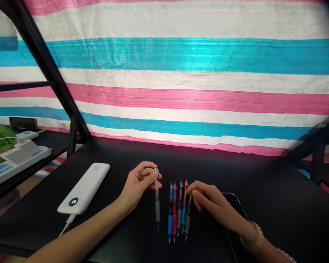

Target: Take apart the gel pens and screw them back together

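Between the thumb and fingers of my left hand is the upper end of a grey-gripped clear pen, its tip pointing toward me. To its right several pens lie side by side on the black table: a blue one, a pink one, a grey one and one with a pink top and blue grip. My right hand has its bent fingers at the top of the rightmost grey pen; whether they pinch it is hard to see.
A white power bank with a cable lies on the left. A dark tablet is partly under my right forearm. Farther left are a power strip and a phone. Black frame bars and a striped sheet stand behind.
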A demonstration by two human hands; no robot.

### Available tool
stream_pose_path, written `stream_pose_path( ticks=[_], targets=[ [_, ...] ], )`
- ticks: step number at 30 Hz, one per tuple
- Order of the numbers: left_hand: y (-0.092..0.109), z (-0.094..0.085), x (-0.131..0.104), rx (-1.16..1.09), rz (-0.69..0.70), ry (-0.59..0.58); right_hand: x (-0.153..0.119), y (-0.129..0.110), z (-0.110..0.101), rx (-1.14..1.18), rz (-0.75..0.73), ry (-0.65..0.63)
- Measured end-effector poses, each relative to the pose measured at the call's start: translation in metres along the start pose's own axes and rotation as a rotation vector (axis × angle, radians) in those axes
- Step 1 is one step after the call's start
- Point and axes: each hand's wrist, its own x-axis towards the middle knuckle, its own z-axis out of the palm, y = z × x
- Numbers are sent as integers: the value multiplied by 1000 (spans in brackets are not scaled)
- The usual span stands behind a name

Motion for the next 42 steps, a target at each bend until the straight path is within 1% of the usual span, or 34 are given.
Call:
stream_pose_path(
  ticks=[6,11,18,21,24,26,30,33,35,39,42],
  targets=[
    [2,-1,1,6,12,9,0,-1,-1,-4,-2,5],
    [9,-5,3,-2,32,24,0,-1,0,-37,10,6],
    [23,-9,7,54,38,-40,0,-1,1,-43,21,-6],
    [31,-16,12,155,19,-35,0,-1,0,-57,15,-8],
    [37,-25,18,331,-65,-69,1,1,1,-49,14,-14],
    [38,-31,21,412,-96,-67,1,2,1,-44,19,-25],
    [33,-38,27,429,-79,-17,0,2,1,-52,28,-45],
    [30,-43,30,432,-60,0,1,2,1,-46,34,-54],
    [30,-47,31,447,-66,-20,1,3,1,-50,35,-53],
    [34,-58,32,496,-134,-109,0,5,1,-71,32,-47],
    [35,-66,32,559,-174,-117,0,6,1,-70,28,-60]
  ],
)
